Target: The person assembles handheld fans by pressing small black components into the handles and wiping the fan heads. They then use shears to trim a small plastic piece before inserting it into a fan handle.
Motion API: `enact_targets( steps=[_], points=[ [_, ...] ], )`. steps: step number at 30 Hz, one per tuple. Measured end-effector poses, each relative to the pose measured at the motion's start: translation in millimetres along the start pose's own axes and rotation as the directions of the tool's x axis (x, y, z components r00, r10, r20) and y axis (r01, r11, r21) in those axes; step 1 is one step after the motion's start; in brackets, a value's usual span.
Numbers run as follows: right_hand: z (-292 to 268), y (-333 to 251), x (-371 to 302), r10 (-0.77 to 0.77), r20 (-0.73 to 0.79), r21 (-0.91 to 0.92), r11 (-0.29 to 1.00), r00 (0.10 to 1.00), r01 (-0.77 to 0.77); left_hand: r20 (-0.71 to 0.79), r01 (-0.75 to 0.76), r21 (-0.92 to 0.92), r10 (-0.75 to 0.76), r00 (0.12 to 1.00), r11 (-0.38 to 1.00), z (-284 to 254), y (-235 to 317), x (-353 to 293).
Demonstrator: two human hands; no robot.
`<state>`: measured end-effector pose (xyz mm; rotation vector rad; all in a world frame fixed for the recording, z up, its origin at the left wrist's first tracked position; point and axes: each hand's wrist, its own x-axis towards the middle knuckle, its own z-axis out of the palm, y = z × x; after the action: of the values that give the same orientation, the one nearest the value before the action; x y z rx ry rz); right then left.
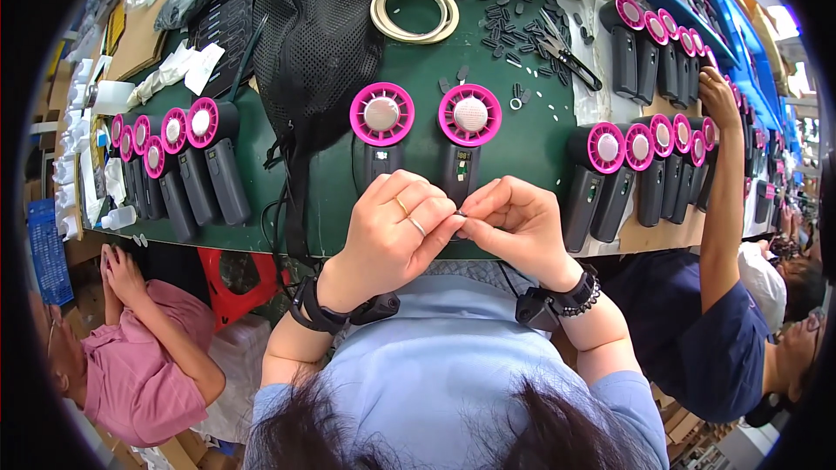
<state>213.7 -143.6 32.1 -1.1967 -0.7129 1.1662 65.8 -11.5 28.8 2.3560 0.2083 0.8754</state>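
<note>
L hand & R hand: fingers of both closed in a pinch on a small dark part, held btwn the fingertips over the near side of the table, by the handle of the right-hand fan. Exact shape: too small to tell. Rec.: pinch lightly, turn w/ fingertips only, avoid touching the exposed board, & stay over table in case of a slip.

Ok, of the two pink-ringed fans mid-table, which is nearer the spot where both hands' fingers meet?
The right fan: its handle points at the meeting fingers; the left fan lines up with the left hand instead.
</note>
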Motion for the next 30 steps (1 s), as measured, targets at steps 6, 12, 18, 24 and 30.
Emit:
enact_targets(
  steps=[6, 12, 18, 24, 30],
  points=[
    [1, -14, 3, -0.077, 0.01, -0.315, 0.946, 0.997, 0.076, 0.033, 0.033, 0.001, -0.033, 0.999, 0.999, 0, 0, -6],
    [-19, -22, 18, 0.016, -0.191, -0.235, 0.97, 0.981, -0.062, 0.088, -0.019, 0.133, 0.007, 0.996, 0.991, -2, 5, -9],
    [-13, -13, 27, 0.006, -0.16, -0.349, 0.935, 0.987, -0.062, 0.179, -0.151, 0.228, 0.111, 0.977, 0.962, 1, 0, -16],
    [-14, -10, 33, -0.052, -0.126, -0.499, 0.867, 0.991, -0.018, 0.199, -0.113, 0.211, 0.07, 0.977, 0.971, 0, -1, -20],
    [-10, -27, 41, -0.04, -0.09, -0.624, 0.781, 0.995, -0.025, 0.193, -0.088, 0.205, 0.048, 0.98, 0.975, 0, -1, -21]
  ],
)
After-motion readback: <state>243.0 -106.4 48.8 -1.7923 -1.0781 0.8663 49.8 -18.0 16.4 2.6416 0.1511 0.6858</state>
